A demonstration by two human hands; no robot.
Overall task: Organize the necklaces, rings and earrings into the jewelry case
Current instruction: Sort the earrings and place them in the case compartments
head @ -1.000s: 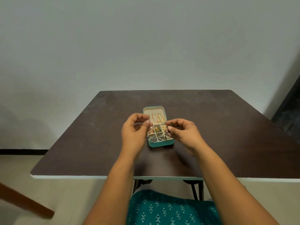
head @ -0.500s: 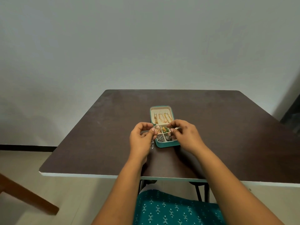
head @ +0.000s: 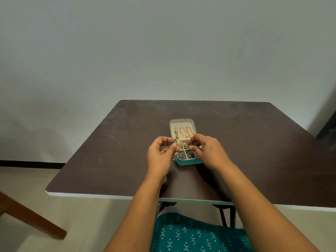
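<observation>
The jewelry case (head: 189, 161) lies open in the middle of the desk (head: 112, 151), with gold necklaces (head: 183, 132) hanging in its far half. Above its near compartments the left hand (head: 159, 157) pinches an oval gold earring (head: 179, 144) between curled thumb and fingers. The right hand (head: 209, 151) pinches a small greenish piece (head: 190, 146) above the case. Both wrists are raised. It seems best to lower each piece slowly into one compartment, without catching the necklaces.
</observation>
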